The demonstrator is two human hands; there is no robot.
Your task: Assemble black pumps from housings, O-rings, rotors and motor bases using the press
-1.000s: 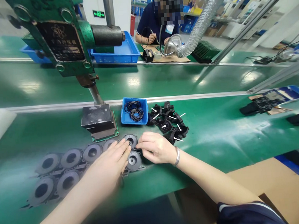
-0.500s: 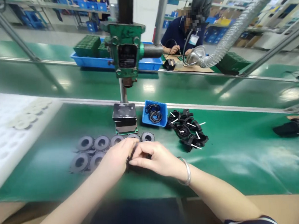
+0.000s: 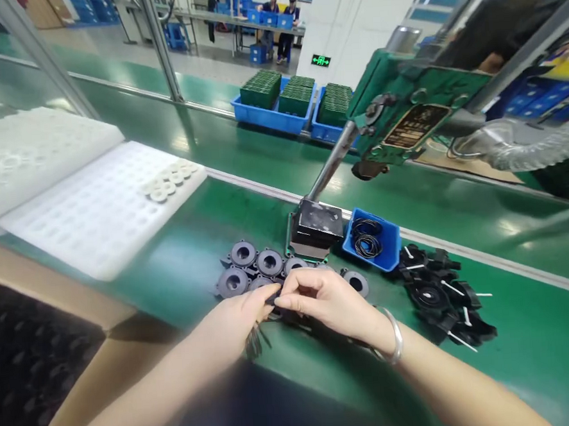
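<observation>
My left hand (image 3: 233, 319) is closed round a small black part (image 3: 272, 298), mostly hidden by the fingers. Thin dark strands (image 3: 258, 342) hang blurred beneath that hand. My right hand (image 3: 326, 302), with a silver bangle on its wrist, pinches at the part's near edge with thumb and forefinger. Just behind both hands lie several round grey-black housings (image 3: 269, 263) with centre holes, in rows on the green bench; some are covered by the hands. To the right is a cluster of black parts (image 3: 427, 294) with white sticks standing out of them.
A green press (image 3: 404, 116) rises over a black block (image 3: 320, 222). Beside the block, a blue bin (image 3: 387, 242) holds coiled black cords (image 3: 366, 245). White foam trays (image 3: 97, 231) with pale rings (image 3: 169, 184) lie left, above an open carton (image 3: 123, 332). Blue crates (image 3: 264, 116) hold green boards.
My view has turned left and tilted, so the bench things appear farther right and the carton shows. Both hands stay together at the black part; dark strands now show below the left hand.
</observation>
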